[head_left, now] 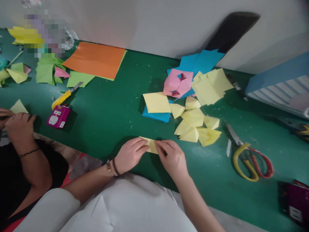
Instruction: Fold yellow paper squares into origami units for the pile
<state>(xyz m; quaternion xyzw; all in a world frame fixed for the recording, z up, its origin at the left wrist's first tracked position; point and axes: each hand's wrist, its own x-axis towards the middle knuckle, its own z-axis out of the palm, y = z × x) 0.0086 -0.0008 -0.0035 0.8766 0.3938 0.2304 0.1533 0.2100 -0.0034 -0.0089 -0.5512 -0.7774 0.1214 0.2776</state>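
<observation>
A folded strip of pale yellow paper (pixel 152 147) lies on the green table near its front edge. My left hand (pixel 131 153) pinches its left end, and my right hand (pixel 172 158) presses on its right end with the fingers closed. Just beyond my hands, a yellow paper square (pixel 156 102) rests on a blue paper stack (pixel 156 116). To the right of these sit several folded yellow paper pieces (pixel 193 117) in a loose cluster. Behind them is a pink folded paper shape (pixel 178 83).
Scissors (pixel 243 158) with yellow and red handles lie at right, near a purple box (pixel 296 203). Yellow sheets (pixel 210 87) and blue sheets (pixel 201 61) are at the back. Orange paper (pixel 96 60), a yellow cutter (pixel 64 96) and a co-worker's hand (pixel 20 125) are at left.
</observation>
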